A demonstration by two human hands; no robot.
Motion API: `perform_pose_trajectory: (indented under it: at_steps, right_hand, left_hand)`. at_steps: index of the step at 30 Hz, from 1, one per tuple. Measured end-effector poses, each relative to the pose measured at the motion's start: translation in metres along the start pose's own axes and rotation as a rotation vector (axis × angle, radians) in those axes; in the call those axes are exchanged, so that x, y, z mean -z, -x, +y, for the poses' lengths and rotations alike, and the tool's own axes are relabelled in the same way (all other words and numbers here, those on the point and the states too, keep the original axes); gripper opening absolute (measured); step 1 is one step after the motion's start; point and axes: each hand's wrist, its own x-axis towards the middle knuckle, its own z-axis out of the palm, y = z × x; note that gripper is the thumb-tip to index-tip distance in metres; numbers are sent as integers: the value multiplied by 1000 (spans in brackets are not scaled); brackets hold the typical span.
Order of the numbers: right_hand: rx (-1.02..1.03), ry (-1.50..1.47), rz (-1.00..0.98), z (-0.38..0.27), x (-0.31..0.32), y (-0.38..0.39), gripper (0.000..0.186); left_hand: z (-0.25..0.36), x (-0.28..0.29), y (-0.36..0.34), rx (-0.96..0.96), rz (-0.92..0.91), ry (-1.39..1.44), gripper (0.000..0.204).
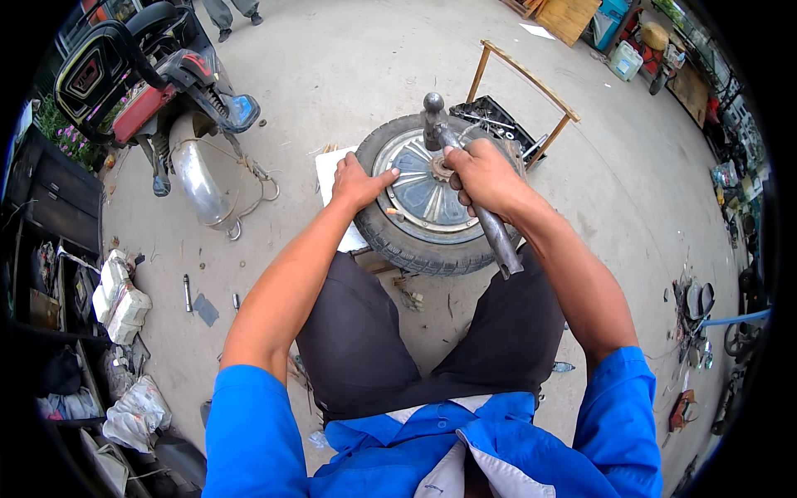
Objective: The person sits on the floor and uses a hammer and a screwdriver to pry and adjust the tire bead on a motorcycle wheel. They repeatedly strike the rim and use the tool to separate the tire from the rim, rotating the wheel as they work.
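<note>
Between my knees lies a wheel with a thick black tyre (461, 264) and a grey ribbed metal hub (415, 199), flat side up. My right hand (488, 178) is wrapped around the handle of a ball-peen hammer (496, 241). The hammer's round-ended head (433, 116) is over the far part of the wheel, and its pipe-like handle slants down toward my right thigh. My left hand (359, 183) rests on the wheel's left side with fingers apart, thumb stretched onto the hub's rim. A small tan piece (396, 213) sits on the rim near it.
Behind the wheel stands a black crate of tools (502, 124) with a wooden frame (535, 76) around it. A partly dismantled scooter (158, 100) is at far left. Cluttered shelves (58, 307) line the left, and scattered parts (693, 303) lie at right. A socket tool (188, 292) is on the floor.
</note>
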Motion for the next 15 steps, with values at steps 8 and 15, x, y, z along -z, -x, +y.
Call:
perform_pose_trajectory:
  at_steps: [8,15]
  right_hand:
    - [-99,-138,-57,20,-2,9,41]
    - [-76,-380,-4,21,6,78,33]
  left_hand:
    - [-2,-4,-2,23,-42,-16,117]
    - [-1,0,-4,29,-61,-7,115]
